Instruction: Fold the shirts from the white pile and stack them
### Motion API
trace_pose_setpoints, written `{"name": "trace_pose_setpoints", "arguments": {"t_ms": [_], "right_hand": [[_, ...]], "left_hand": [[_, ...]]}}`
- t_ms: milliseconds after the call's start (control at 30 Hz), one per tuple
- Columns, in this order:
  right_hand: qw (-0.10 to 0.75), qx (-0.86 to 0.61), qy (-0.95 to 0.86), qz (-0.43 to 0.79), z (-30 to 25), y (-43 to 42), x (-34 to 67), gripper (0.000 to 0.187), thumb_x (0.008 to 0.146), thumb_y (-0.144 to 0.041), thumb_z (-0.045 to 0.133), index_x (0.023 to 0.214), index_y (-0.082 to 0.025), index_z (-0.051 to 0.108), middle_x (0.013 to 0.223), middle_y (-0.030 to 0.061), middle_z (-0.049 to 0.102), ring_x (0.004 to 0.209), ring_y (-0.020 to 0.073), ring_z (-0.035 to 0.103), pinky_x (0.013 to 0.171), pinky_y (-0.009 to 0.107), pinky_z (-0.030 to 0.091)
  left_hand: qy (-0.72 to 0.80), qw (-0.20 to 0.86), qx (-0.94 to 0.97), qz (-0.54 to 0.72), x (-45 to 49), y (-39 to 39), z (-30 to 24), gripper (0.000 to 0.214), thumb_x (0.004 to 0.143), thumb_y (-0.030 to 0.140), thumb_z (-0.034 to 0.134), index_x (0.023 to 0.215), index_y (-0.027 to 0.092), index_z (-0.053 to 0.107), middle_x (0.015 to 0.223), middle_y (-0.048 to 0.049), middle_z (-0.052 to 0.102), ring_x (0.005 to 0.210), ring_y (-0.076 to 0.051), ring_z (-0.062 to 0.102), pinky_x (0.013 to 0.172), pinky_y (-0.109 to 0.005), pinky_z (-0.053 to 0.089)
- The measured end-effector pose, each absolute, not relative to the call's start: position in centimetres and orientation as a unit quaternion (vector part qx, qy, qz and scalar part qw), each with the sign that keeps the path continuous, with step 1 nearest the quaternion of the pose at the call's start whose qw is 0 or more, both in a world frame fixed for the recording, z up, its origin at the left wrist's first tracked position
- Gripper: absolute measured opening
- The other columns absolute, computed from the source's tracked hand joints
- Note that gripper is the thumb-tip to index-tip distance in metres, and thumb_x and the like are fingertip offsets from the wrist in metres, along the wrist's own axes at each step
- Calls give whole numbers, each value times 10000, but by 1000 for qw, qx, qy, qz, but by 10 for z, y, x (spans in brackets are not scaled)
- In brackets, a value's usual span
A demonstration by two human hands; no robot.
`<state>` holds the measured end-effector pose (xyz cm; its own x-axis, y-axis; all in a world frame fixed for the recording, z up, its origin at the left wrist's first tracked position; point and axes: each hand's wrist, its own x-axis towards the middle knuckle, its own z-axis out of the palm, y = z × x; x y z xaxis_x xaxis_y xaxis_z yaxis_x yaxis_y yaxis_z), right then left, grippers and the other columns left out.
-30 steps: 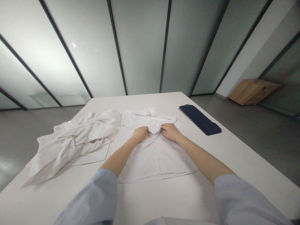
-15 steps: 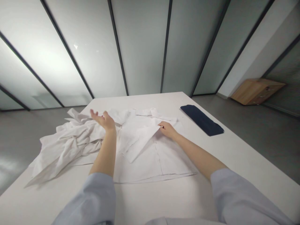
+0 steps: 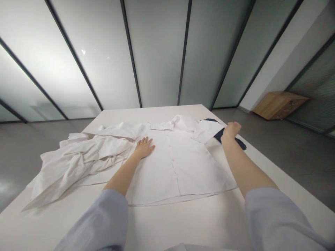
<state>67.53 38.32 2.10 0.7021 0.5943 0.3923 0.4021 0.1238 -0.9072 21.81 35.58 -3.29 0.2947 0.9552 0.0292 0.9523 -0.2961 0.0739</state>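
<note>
Along the white bench point(image 3: 183, 223), a white shirt point(image 3: 178, 167) lies collar-away, left hand point(image 3: 143, 147) open flat on it, right hand point(image 3: 230, 129) curled past its shoulder, any grip unclear.

Shirt point(image 3: 175, 164): white woven cloth, matt, smooth where it lies flat; small glossy buttons down the placket. Crumpled garment point(image 3: 78, 160) alongside: same white matt cloth, soft creases throughout. Folded cloth point(image 3: 219, 135): dark navy, matt. Sleeve point(image 3: 91, 223): pale blue cloth, soft, dull. Tabletop point(image 3: 157, 113): white, smooth, low sheen. Wall panels point(image 3: 157, 52): frosted glass, satin, in slim dark frames point(image 3: 130, 52) that look like metal. Floor point(image 3: 39, 139): grey, smooth, faintly glossy. Cabinet point(image 3: 280, 105): wood-grain finish, light brown, satin.
</note>
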Motion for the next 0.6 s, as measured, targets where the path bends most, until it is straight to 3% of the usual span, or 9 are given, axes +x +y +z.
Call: {"name": "trace_pose_setpoints", "arguments": {"t_ms": [100, 200, 367, 500, 600], "right_hand": [[573, -679, -457, 34, 12, 376, 642, 343, 846, -319, 371, 1084, -169, 568, 1088, 127, 619, 1060, 255, 562, 929, 438, 437], [376, -633, -674, 63, -3, 369, 591, 359, 861, -344, 398, 1078, -171, 626, 1145, 128, 648, 1099, 261, 569, 959, 413, 432], [81, -606, -791, 28, -28, 353, 539, 500, 915, -428, 429, 1341, -181, 514, 1484, 126, 406, 1362, 288, 363, 1091, 418, 305], [18, -612, -791, -4, -27, 336, 531, 526, 945, -469, 366, 1377, -188, 476, 1483, 138, 405, 1333, 309, 403, 1059, 440, 322], [-2, -610, -792, -17, -12, 324, 530, 487, 938, -490, 375, 1246, -177, 585, 1321, 171, 566, 1197, 319, 536, 990, 451, 362]], "left_hand": [[587, 18, 809, 12, 221, 353, -31, 615, 946, 533, 279, 1481, 231, 310, 1574, -131, 217, 1448, -295, 174, 1137, -490, 186], [581, 5, 814, -3, 223, 349, -30, 673, 934, 587, 254, 1509, 240, 239, 1594, -112, 138, 1462, -299, 91, 1136, -510, 182], [575, 3, 818, -27, 223, 338, -31, 686, 931, 603, 212, 1515, 243, 229, 1584, -106, 178, 1453, -304, 150, 1130, -536, 182], [577, 3, 817, -19, 221, 325, -31, 668, 930, 598, 234, 1497, 247, 280, 1572, -108, 228, 1438, -312, 207, 1125, -549, 176], [567, 6, 824, -14, 218, 312, -27, 638, 927, 586, 286, 1463, 244, 343, 1555, -113, 278, 1420, -306, 262, 1116, -530, 206]]}}
